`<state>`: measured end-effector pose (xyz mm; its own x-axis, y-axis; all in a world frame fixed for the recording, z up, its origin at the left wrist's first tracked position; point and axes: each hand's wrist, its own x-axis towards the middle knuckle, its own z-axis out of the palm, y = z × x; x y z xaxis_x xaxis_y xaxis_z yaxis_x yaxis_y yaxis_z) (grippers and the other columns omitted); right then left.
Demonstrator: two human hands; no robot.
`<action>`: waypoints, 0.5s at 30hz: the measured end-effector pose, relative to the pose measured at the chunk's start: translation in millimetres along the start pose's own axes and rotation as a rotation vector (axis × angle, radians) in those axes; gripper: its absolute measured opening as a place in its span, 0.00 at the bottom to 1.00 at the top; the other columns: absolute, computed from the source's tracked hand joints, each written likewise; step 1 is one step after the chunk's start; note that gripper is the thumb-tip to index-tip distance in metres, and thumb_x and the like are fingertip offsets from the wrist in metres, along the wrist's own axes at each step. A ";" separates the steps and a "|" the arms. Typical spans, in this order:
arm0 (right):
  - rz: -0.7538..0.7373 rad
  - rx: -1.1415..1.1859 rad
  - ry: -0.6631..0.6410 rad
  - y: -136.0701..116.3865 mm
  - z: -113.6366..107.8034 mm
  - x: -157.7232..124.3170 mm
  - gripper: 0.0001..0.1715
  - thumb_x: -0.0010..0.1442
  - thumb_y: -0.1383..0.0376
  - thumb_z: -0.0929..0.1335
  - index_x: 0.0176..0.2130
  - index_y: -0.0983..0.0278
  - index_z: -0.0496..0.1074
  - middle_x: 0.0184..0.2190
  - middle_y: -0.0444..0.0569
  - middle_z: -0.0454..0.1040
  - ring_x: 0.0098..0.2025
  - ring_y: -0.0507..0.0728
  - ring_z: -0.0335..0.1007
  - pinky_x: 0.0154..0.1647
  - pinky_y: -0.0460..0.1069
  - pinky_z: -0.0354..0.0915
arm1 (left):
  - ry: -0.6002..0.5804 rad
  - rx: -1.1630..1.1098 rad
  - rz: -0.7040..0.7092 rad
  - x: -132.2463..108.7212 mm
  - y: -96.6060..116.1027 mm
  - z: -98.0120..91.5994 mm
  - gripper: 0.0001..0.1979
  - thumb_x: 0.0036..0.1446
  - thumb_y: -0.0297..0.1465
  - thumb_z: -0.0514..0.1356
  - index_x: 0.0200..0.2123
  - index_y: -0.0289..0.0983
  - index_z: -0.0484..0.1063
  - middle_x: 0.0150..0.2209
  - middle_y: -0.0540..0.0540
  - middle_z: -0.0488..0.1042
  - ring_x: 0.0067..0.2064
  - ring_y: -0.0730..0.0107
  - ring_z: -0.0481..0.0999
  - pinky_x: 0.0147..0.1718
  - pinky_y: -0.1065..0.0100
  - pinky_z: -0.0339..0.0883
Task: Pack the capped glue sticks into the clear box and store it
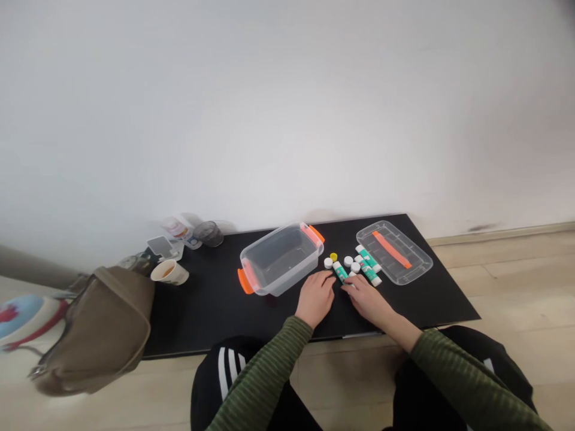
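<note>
- Glue stick [340, 272], green and white, lies on the table between both hands, just right of the left hand's fingertips.
- Left hand [317, 297]: fingers loosely together, slightly curled, tips at or just beside the stick; we cannot tell whether they grip it.
- Right hand [366, 299]: fingers curled inward near the stick's lower end; any grasp is hidden, so we cannot tell.
- Technique note: both hands come in low and close, which suits work among loose small parts; fingertips clear of the caps avoid knocking them.
- Just beyond: white caps [348, 261], one yellow cap [333, 257], two more glue sticks [369, 266].
- Left of these, a clear plastic box [269, 281] with orange handles; right, its clear lid [386, 231].
- Further left on the black table [202, 317]: paper cup [169, 272]. Beside it, an olive bag [96, 329].
</note>
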<state>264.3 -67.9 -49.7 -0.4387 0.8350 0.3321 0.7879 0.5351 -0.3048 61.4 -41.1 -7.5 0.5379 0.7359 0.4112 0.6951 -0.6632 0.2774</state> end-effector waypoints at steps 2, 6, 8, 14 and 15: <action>0.007 -0.006 -0.001 0.3 1.9 0.9 0.27 0.56 0.81 0.62 0.51 0.63 0.73 0.49 0.55 0.71 0.53 0.60 0.64 0.52 0.56 0.70 | 0.122 0.012 0.056 -0.4 1.8 -18.4 0.15 0.60 0.23 0.53 0.47 0.38 0.74 0.52 0.42 0.75 0.56 0.60 0.72 0.56 0.56 0.64; -0.002 0.017 0.016 -1.6 5.0 2.2 0.25 0.57 0.80 0.62 0.50 0.63 0.73 0.52 0.57 0.71 0.56 0.60 0.63 0.54 0.57 0.69 | 0.315 0.125 -0.052 -0.1 -8.0 -50.1 0.18 0.58 0.23 0.54 0.50 0.39 0.73 0.55 0.40 0.74 0.59 0.55 0.69 0.59 0.49 0.60; -0.017 0.032 0.016 -3.6 5.6 2.4 0.24 0.58 0.79 0.63 0.50 0.63 0.73 0.53 0.57 0.71 0.57 0.61 0.63 0.54 0.58 0.69 | 0.342 0.186 -0.139 1.5 -17.7 -56.5 0.18 0.58 0.23 0.55 0.51 0.38 0.72 0.56 0.39 0.73 0.60 0.52 0.69 0.58 0.48 0.60; -0.067 0.045 -0.023 -13.4 -1.0 2.2 0.21 0.60 0.76 0.62 0.49 0.65 0.74 0.50 0.56 0.73 0.56 0.60 0.65 0.53 0.57 0.69 | 0.237 0.210 -0.176 5.5 -34.5 -51.4 0.14 0.61 0.27 0.54 0.48 0.37 0.73 0.45 0.42 0.80 0.46 0.59 0.77 0.53 0.55 0.63; -0.081 0.046 -0.031 -14.5 -2.7 2.1 0.20 0.61 0.76 0.62 0.49 0.65 0.74 0.49 0.56 0.73 0.55 0.60 0.66 0.53 0.57 0.69 | 0.229 0.208 -0.175 5.8 -34.9 -50.8 0.14 0.61 0.27 0.54 0.48 0.37 0.73 0.44 0.43 0.80 0.45 0.60 0.77 0.51 0.56 0.64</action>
<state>253.1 -74.2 -42.2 -0.5134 0.7921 0.3301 0.7290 0.6055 -0.3193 16.0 -20.6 29.4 0.2974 0.7708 0.5634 0.8623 -0.4701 0.1880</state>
